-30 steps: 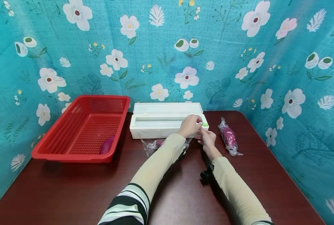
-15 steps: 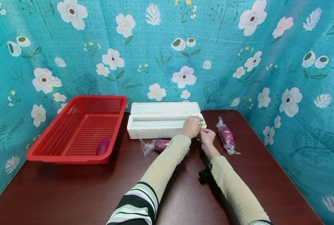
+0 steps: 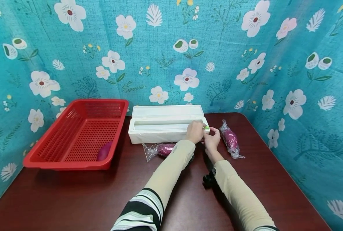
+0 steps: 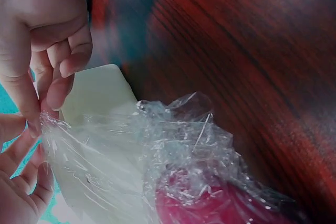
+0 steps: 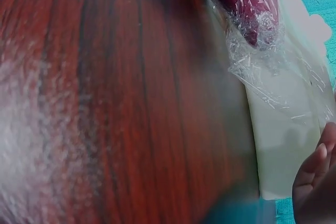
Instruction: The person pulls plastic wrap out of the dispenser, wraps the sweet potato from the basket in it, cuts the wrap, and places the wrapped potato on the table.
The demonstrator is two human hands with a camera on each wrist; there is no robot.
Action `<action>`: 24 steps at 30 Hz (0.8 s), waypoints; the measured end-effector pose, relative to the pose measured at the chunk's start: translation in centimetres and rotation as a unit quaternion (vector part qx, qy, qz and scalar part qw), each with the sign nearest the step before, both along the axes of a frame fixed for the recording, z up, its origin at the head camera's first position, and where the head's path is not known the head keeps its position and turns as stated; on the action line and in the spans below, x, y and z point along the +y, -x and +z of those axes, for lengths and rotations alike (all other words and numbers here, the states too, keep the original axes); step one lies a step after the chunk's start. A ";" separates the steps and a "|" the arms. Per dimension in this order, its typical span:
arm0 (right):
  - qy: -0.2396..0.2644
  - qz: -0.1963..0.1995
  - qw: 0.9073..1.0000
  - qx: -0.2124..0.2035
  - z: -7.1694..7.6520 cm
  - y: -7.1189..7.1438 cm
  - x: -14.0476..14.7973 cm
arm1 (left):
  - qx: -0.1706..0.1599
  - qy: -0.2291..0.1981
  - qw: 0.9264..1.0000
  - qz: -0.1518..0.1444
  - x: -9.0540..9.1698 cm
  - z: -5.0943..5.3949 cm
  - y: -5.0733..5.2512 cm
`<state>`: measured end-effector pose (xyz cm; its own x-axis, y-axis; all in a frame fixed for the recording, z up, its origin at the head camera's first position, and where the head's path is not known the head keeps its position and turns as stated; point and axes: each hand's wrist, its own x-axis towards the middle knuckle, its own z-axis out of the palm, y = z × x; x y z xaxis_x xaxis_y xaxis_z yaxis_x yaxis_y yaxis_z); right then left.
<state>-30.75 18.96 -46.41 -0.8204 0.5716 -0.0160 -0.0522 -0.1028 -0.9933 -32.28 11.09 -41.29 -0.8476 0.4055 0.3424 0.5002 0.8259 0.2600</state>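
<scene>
Clear film (image 4: 94,174) is drawn across the right part of the white box's front wall, bunched at the top edge and reaching down to a wrapped purple item (image 3: 164,149) on the desk (image 3: 58,205) just in front of the box. That item lies roughly w/ the box's length, its right part hidden by the left forearm (image 3: 171,173).

Key relation: the film's gathered edge sits right at the fingers, at the right end of the white box (image 3: 154,138), whose long axis runs parallel to the desk's back edge. Both hands are v. close to it, one either side; the wrapped item is to their left & lower.

Right hand (image 3: 213,140): thumb & index closed in a pinch on the film edge, other fingers loosely bent. Left hand (image 3: 195,131): fingers bent, tips beside the film edge & near a green tab (image 3: 207,127); can't tell if they grip anything, view's poor there.

Further out: a 2nd wrapped purple parcel (image 3: 231,141) right of the box, twds the desk's back R corner; a red basket (image 3: 73,166) on the desk's left side w/ a purple piece (image 3: 104,151) in its front R corner; floral curtain (image 3: 160,48) behind.
</scene>
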 end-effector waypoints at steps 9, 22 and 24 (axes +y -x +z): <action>-0.006 0.008 1.000 0.027 0.0 -0.3 -0.1 | 0.018 0.005 1.000 0.005 0.1 -0.1 -0.1; 0.005 0.038 0.999 0.011 -0.2 -0.6 0.5 | 0.075 0.050 0.996 0.019 0.7 -0.5 0.1; 0.018 0.045 0.999 0.011 -0.1 -0.4 0.7 | 0.075 0.037 0.996 0.021 0.6 -0.5 0.2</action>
